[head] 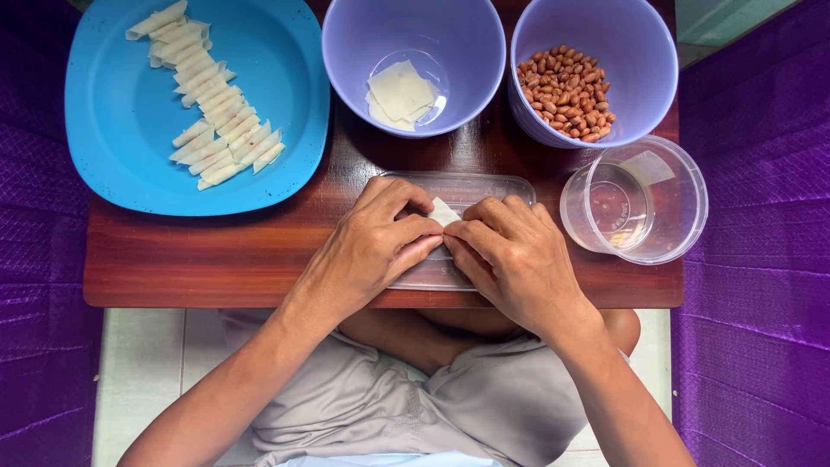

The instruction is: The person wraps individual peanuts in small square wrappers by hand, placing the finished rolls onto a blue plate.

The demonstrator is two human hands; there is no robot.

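Nearest the camera are the person's knees in grey shorts [389, 398], tucked under the near edge of a low wooden table [216, 259]. Just beyond them the two hands meet over a clear plastic lid [484, 186] lying flat on the table, which seems to serve as a clean work surface. The left hand [372, 246] and the right hand [510, 255] both have their fingers narrowed and pinched on a small pale dough wrapper [443, 212], pressing it from either side, apparently to fold or roll it. Only a white triangular tip of the wrapper shows between the fingertips; the rest is hidden under the hands. It looks thin, matte and soft.

At the far left a blue plate [112, 112] carries a row of finished rolled pieces [212, 112], pale and tube-like, laid side by side. Far centre, a lilac bowl [354, 43] holds a few flat square wrappers [399, 93], within easy reach. To its right a second lilac bowl [640, 43] holds peanuts [566, 91], and a clear round tub [683, 199] stands near the right hand.
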